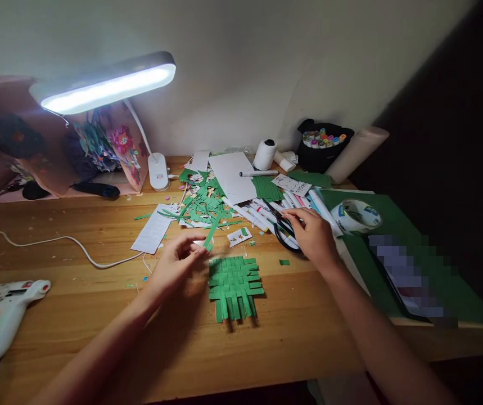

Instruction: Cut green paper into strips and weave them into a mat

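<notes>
My left hand [177,260] pinches a narrow green paper strip [212,232] between thumb and fingers, its far end sticking up toward the scrap pile. Just below and to the right of that hand, a square of woven green paper strips [233,284] lies flat, with loose strip ends along its right and front edges. My right hand [315,235] is closed at the black-handled scissors [284,239], whose blades point away to the left over some markers. Part of the handle is hidden behind my fingers.
Green paper scraps [207,197] and several white markers [253,216] cover the back middle. A glue gun [11,315] lies at left under a lit lamp [110,90]. Rightward are a tape roll [357,216], a phone [401,281] and a green sheet [447,281].
</notes>
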Action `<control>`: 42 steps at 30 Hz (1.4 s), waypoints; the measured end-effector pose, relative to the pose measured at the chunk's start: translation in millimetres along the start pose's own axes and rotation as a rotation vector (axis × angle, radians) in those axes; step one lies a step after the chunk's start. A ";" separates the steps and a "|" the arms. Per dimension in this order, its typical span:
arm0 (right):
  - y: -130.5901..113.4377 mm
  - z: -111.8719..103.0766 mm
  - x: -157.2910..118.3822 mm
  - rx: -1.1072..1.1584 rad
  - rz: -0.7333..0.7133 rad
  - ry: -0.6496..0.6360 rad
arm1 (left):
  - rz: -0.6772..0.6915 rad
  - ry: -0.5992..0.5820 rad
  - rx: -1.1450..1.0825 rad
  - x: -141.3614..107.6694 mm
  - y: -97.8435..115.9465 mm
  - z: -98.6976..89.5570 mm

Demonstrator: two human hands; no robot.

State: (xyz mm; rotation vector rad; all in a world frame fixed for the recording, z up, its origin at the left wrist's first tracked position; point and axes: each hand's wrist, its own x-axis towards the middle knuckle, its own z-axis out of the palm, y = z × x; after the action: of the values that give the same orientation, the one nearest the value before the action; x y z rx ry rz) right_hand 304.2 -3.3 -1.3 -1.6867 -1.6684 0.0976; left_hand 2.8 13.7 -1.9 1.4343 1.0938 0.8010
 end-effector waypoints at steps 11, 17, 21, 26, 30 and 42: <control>19.4 5.4 0.7 -0.161 -0.096 0.114 | -0.118 -0.088 -0.228 -9.0 -4.4 7.2; 18.4 6.0 -1.2 -0.151 -0.113 0.101 | -0.171 -0.133 -0.292 -11.0 -10.7 10.3; 10.2 4.0 -0.8 0.004 -0.094 0.104 | -0.166 -0.153 -0.305 -13.1 -12.0 12.3; -33.9 11.1 -21.1 0.508 0.062 -0.226 | -0.179 -0.151 -0.340 -20.9 -5.8 21.0; -72.3 27.2 -49.3 0.764 0.202 -0.499 | -0.185 -0.169 -0.286 -27.3 0.0 29.3; -87.5 28.7 -64.1 1.009 0.189 -0.557 | -0.214 -0.287 -0.354 -34.9 -2.4 43.4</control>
State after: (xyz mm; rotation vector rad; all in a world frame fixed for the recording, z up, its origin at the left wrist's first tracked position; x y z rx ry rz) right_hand 206.7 -58.7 -2.5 -1.0364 -1.3965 1.3562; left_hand 30.4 -34.4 -7.8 1.0738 0.8209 0.5798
